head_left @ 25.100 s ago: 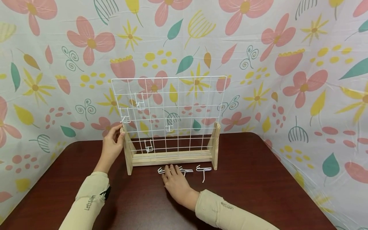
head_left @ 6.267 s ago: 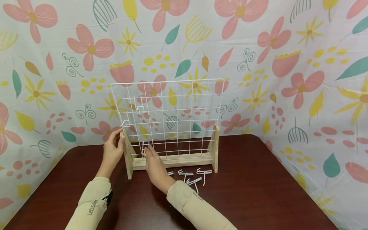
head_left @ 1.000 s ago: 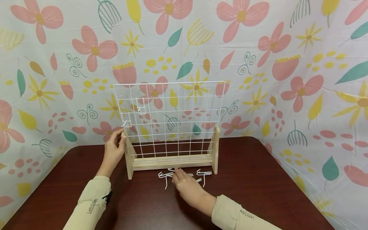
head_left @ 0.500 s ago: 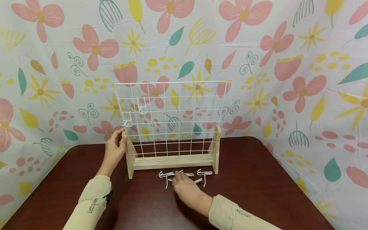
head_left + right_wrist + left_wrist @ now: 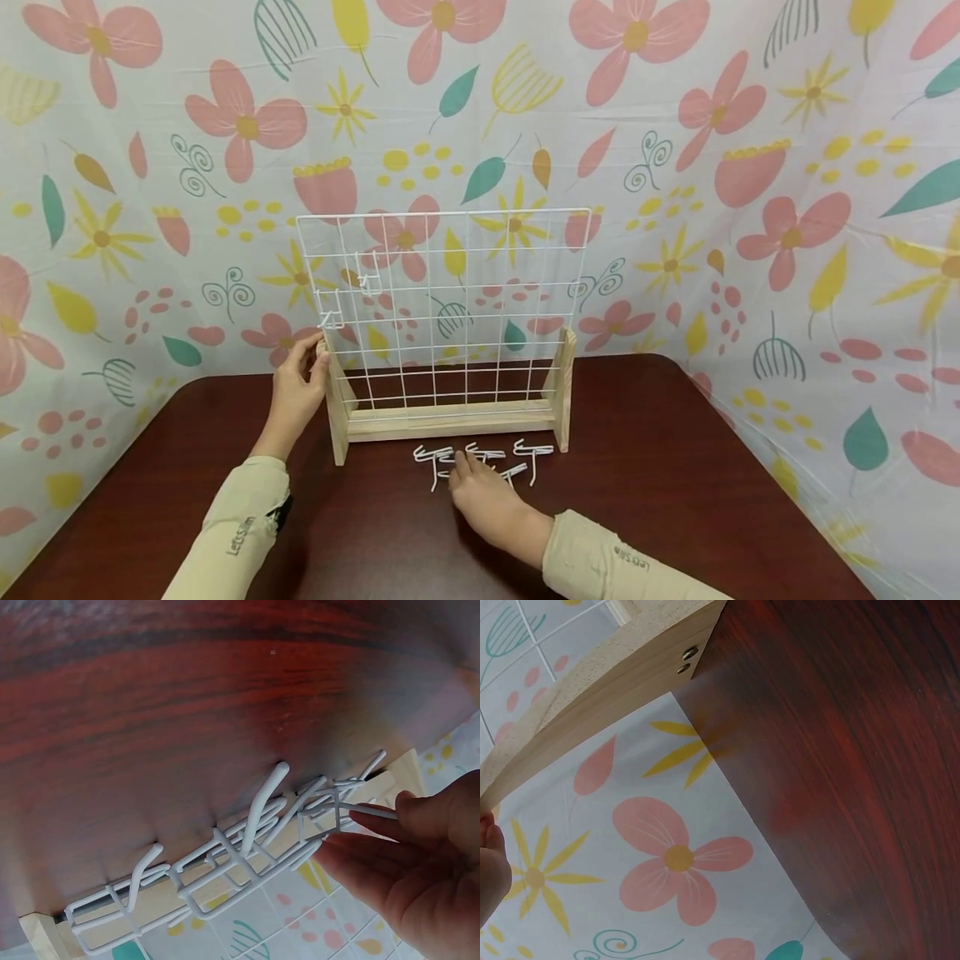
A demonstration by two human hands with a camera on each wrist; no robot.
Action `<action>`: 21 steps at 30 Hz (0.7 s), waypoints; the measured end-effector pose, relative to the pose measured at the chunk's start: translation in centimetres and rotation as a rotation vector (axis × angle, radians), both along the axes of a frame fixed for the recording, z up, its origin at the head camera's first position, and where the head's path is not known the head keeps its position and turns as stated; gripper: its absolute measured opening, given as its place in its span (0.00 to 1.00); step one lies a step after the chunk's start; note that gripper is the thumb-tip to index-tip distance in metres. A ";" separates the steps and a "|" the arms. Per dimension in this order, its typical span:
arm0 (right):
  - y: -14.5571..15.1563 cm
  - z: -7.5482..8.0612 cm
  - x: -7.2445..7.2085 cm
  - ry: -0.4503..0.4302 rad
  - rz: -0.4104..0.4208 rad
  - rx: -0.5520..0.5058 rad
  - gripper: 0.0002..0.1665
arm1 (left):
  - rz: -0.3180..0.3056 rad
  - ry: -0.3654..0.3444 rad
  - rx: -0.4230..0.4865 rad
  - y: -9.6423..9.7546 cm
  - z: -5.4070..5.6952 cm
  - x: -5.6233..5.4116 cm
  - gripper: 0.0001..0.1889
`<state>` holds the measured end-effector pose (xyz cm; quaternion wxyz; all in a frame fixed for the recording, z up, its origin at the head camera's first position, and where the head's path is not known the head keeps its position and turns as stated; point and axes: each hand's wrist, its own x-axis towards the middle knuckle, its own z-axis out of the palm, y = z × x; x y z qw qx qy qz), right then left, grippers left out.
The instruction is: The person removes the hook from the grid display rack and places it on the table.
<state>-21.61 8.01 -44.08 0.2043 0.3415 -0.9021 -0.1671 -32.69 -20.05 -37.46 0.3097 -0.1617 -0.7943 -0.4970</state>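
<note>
While the fingers of the left hand (image 5: 295, 392) grip one of two wooden uprights (image 5: 337, 412), those of the right hand (image 5: 489, 504) pinch one white hook (image 5: 337, 810) before the single wire grid (image 5: 467, 317); four loose hooks (image 5: 533, 451) lie nearby on the surface (image 5: 637, 500), and two hung hooks (image 5: 330, 319) occupy the grid's left half.

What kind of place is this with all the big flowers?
Probably a little indoor work corner: there's a dark table, a creased flowery sheet behind it, and a wooden stand with white hooks in front.
</note>
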 end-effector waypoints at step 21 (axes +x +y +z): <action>-0.6 -0.7 0.9 0.039 -0.091 0.065 0.19 | -0.011 -0.003 -0.004 1.2 2.2 2.4 0.18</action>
